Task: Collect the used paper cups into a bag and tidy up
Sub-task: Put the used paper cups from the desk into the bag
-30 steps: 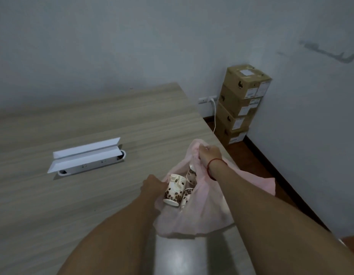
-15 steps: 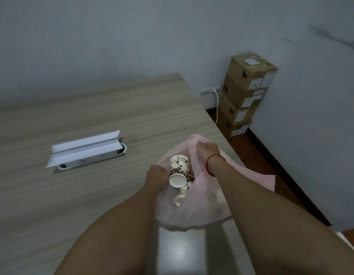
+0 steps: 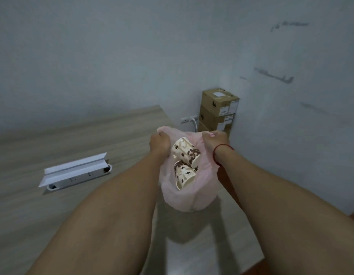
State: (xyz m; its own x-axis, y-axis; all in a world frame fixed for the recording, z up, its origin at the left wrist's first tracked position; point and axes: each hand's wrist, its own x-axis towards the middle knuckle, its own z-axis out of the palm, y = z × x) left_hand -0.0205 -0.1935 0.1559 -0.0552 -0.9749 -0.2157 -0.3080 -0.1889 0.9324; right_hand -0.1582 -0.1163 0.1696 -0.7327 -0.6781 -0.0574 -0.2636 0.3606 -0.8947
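A thin pink plastic bag [image 3: 192,197] hangs above the right end of the wooden table [image 3: 73,211], its mouth stretched wide. My left hand [image 3: 159,143] grips the left rim of the bag and my right hand [image 3: 216,140], with a red string on its wrist, grips the right rim. Inside lie paper cups printed with brown coffee beans: one cup [image 3: 185,153] tilted near the top, another cup [image 3: 184,173] beneath it. The bag's bottom looks lifted just off the tabletop.
A white flip-up socket box [image 3: 77,172] is set into the table at the left, lid raised. Stacked cardboard boxes [image 3: 218,110] stand in the room corner beside a wall outlet [image 3: 189,119] with a white cable. Walls close off the far and right sides.
Both hands have lifted the bag up off the table and pulled its mouth apart. The cups have slid deeper inside. My view has tilted upward.
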